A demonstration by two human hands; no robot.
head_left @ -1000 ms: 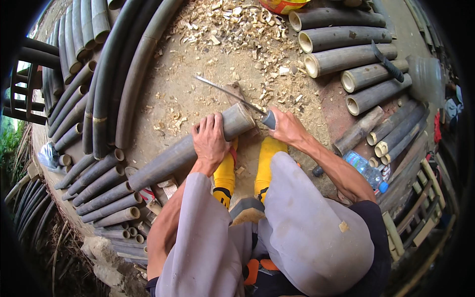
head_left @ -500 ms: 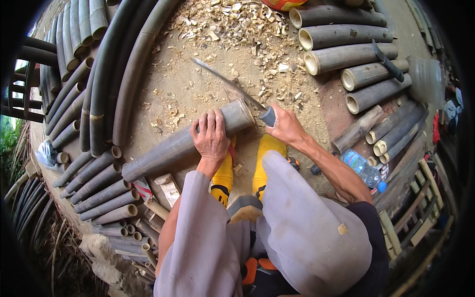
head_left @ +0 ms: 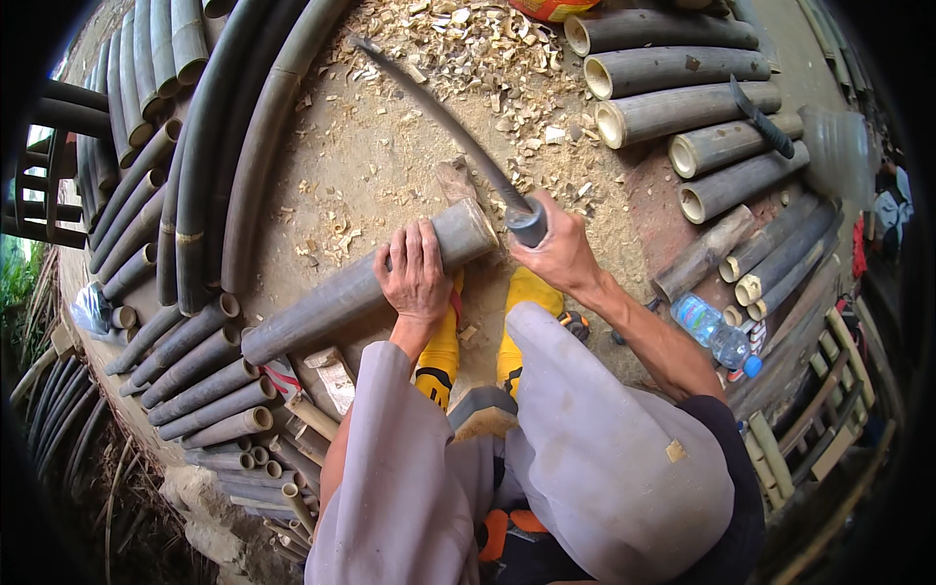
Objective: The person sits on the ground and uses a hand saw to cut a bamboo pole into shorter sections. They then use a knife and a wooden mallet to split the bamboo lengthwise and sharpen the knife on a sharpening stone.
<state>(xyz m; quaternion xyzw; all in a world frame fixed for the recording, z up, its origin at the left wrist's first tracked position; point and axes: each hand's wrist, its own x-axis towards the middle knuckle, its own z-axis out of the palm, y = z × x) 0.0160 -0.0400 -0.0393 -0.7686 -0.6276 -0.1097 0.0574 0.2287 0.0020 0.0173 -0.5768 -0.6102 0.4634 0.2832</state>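
Note:
A thick grey-brown bamboo section (head_left: pixel 336 300) lies slantwise in front of me, its cut end up at the right. My left hand (head_left: pixel 414 273) is clasped over its upper part, fingers across the top. My right hand (head_left: pixel 558 246) grips the grey handle of a machete (head_left: pixel 439 115). Its long, slightly curved blade points up and left, beyond the bamboo's cut end, and looks apart from it. A rough piece of wood (head_left: pixel 455 181) lies by that cut end. My feet in yellow socks (head_left: pixel 439 353) are below the bamboo.
Wood chips (head_left: pixel 458 49) litter the ground ahead. Cut bamboo pieces (head_left: pixel 682 112) line the right, with a second curved knife (head_left: pixel 762 119) on them. A plastic bottle (head_left: pixel 720 336) lies near my right arm. Long bamboo poles (head_left: pixel 261 146) and shorter pieces (head_left: pixel 219 395) stretch along the left.
The machete blade has swung upward and away from me, with my right hand tilting it. My left hand stays on the bamboo, which has barely moved.

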